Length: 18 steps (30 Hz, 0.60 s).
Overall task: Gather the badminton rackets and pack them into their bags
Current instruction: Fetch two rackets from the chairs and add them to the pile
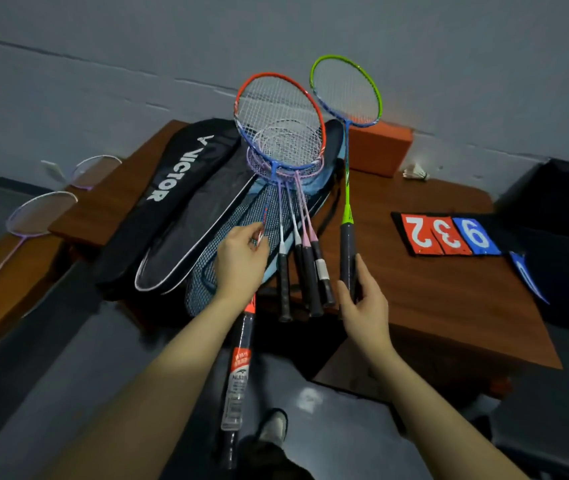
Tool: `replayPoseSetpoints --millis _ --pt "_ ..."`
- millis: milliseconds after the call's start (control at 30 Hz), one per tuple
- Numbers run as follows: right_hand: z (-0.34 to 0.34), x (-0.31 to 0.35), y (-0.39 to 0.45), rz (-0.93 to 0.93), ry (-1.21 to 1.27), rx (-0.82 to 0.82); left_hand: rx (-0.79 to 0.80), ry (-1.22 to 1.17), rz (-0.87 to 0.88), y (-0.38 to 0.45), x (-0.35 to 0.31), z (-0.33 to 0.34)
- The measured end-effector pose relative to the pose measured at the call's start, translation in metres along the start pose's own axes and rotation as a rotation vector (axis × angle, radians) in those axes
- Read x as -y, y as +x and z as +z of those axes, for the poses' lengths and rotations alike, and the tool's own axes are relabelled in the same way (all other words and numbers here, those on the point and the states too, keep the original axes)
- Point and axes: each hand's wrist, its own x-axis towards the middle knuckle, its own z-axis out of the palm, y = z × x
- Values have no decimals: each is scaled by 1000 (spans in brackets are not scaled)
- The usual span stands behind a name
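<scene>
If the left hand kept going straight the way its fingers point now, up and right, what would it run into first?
The left hand, pinching the orange racket at its shaft, points toward the shafts of the pink and purple rackets lying on the mesh bag. It would probably meet those first, though depth is unclear.

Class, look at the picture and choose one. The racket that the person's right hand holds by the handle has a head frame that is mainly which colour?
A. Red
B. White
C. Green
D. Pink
C: the right hand holds the dark grip of the green racket, whose hoop is bright green; the red-framed racket is the one that the left hand holds.
</scene>
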Motion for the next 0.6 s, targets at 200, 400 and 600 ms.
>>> replayPoseSetpoints --millis 200,400,600 --pt "18 -34 56 -36 -80 88 16 27 -60 74 21 52" --pt "31 -52 93 -73 -89 157 77 -6 -96 123 43 105" --pt "32 -64 101 -43 -53 166 163 -7 -126 159 55 152"
